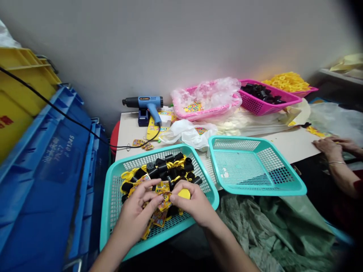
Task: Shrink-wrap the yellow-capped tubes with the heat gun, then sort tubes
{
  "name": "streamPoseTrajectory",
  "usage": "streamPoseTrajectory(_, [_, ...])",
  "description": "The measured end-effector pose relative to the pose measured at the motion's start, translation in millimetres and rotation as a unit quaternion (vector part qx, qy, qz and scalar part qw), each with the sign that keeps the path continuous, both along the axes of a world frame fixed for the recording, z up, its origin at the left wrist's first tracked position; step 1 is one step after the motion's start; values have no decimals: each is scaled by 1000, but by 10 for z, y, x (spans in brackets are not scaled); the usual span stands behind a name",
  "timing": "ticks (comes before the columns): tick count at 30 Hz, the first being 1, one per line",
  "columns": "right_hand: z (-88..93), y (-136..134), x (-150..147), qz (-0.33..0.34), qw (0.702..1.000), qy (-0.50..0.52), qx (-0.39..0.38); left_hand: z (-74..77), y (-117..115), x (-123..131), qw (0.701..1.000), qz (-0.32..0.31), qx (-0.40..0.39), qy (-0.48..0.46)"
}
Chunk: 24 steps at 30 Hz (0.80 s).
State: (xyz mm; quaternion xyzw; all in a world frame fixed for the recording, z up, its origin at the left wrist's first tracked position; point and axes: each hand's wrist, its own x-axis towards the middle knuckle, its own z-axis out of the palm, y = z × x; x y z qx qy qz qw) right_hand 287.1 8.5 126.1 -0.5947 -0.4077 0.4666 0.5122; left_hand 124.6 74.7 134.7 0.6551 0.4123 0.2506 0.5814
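Over the near teal basket (159, 241), my two hands meet around small printed yellow wrappers. My left hand (138, 206) pinches the edge of a wrapper (164, 204) between thumb and fingers. In my right hand (194, 202) is a round yellow cap (184, 194), held between thumb and curled forefinger; the thumb tip also meets the wrapper. Whether cap and wrapper are joined I cannot tell. Beneath my hands the basket holds several black cylindrical parts (161, 166), yellow ring-shaped pieces (129, 175) and more printed wrappers.
A second teal basket (244, 166) stands to the right. Behind are a blue heat gun (153, 104) with a cable, a plastic-lined pink basket (210, 113) and a magenta basket (263, 107) of black parts. Blue crates (36, 196) flank the left; another person's hands (330, 147) work at right.
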Motion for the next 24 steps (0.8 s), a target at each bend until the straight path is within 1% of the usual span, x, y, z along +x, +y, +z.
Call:
streamPoseTrajectory(4, [-103, -4, -142, -22, 998, 58, -25, -107, -87, -58, 997, 67, -20, -41])
streamPoseTrajectory(7, [-119, -42, -148, 14, 998, 62, -25, -159, -121, -74, 990, 117, -42, -73])
streamPoseTrajectory(9, [-101, -90, -105, 41, 996, 85, -6, -185, -118, -110, 988, 135, -36, -65])
streamPoseTrajectory(11, [-66, -142, -53, 39, 994, 96, 20, -206, -105, -165, 990, 134, -22, -42])
streamPoseTrajectory(14, [5, -199, -9, 7, 996, 70, 57, -225, -90, -230, 993, 114, -1, -15])
streamPoseTrajectory(17, [71, -230, -6, 33, 996, 30, 72, -218, -90, -240, 995, 99, 30, -13])
streamPoseTrajectory(20, [104, -250, -10, 69, 992, -60, 87, -202, -100, -220, 994, 92, 63, -20])
streamPoseTrajectory(22, [115, -259, -7, 78, 983, -105, 126, -196, -109, -212, 993, 87, 70, -27])
streamPoseTrajectory(24, [126, -267, 0, 77, 974, -131, 168, -201, -117, -213, 994, 85, 67, -33])
